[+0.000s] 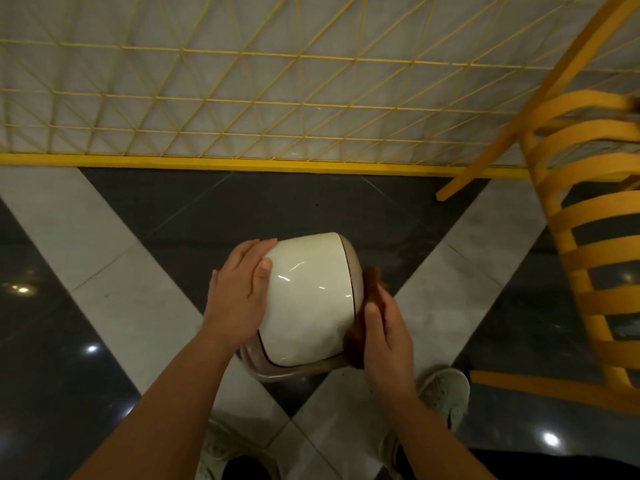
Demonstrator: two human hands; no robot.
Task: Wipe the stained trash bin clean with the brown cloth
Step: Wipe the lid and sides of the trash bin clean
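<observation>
A cream-white trash bin (pixel 308 299) with a domed lid stands on the floor in front of me, with a clear plastic liner bulging out at its near rim. My left hand (pixel 239 292) lies on the bin's left side, fingers spread and thumb on the lid. My right hand (pixel 388 334) holds the brown cloth (pixel 367 299) against the bin's right side; the cloth looks blurred and is partly hidden behind the hand.
A yellow slatted chair (pixel 581 258) stands close on the right, one leg (pixel 485 154) slanting over the floor. A yellow wire fence (pixel 242 98) with a solid base bar runs across behind the bin. My two light shoes (pixel 443 393) are below, on glossy dark and white tiles.
</observation>
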